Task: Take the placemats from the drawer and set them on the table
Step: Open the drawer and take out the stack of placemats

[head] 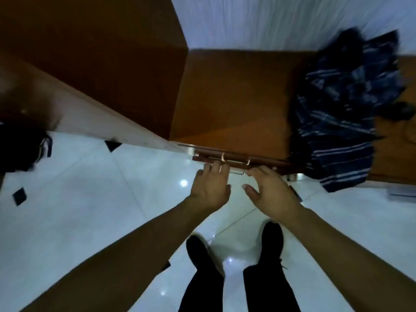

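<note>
Bare tiled floor (112, 199) leaves room below and left of the left hand (211, 188). Right of the right hand (272, 192), a striped cloth (342, 113) overhangs the cabinet (236, 97) edge; the drawer front (267, 161) blocks ahead.

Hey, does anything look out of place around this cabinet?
Yes: a dark striped cloth lies crumpled on the wooden cabinet top and spills over its front edge, right of the drawer handle. Nothing else stands out.

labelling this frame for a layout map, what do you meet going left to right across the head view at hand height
black diamond floor inset → left hand → metal drawer handle → right hand → striped dark blue cloth
</note>
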A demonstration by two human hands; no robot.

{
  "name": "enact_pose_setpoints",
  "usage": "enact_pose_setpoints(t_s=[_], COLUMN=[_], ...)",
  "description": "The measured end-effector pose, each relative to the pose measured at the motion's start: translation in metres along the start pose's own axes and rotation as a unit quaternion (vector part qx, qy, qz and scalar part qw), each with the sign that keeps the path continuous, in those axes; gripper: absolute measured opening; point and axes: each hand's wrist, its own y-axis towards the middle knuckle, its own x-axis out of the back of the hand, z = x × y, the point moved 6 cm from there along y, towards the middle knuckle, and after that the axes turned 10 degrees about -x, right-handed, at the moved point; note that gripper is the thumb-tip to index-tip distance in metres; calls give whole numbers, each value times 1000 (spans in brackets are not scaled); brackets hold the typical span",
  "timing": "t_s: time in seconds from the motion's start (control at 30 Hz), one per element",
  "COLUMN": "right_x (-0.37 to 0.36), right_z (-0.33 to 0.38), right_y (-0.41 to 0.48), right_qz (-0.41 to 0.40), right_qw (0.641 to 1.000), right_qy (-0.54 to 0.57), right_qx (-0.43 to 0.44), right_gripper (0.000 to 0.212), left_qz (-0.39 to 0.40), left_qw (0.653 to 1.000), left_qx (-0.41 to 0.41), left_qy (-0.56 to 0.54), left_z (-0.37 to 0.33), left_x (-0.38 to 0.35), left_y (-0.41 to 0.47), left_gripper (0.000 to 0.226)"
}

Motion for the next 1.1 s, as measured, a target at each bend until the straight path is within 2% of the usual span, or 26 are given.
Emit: enact_pose_setpoints(t_s=[0.23,0.57,0.7,0.83,0.93,1.1], right_x=[-65,-97,-110,-128,-148,-188], right_z=[-34,-54,-49,-46,-43,-45], right_y=[66,86,78,47,5,-55], right_qz=[47,58,77,98,108,179], right_qw=[997,991,991,989,987,974], right_qy=[-58,-111,-101,-98,-111,-132], right_qx=[-14,-36,-39,-59,-43,-44], right_gripper=[54,72,69,65,67,76], left_qz=[39,12,18,21,65,177], left_qw=[999,999,999,999,998,984], left_qx=[-34,-33,-26,-30,-25,-26], left_qy=[16,34,3,-2,-5,-11], left_z=[9,15,10,-3,-13,-20], left_x=[-80,-109,-115,-128,-149,-184], left_y=[65,73,61,27,-15,-80], left_gripper=[61,68,70,62,64,69])
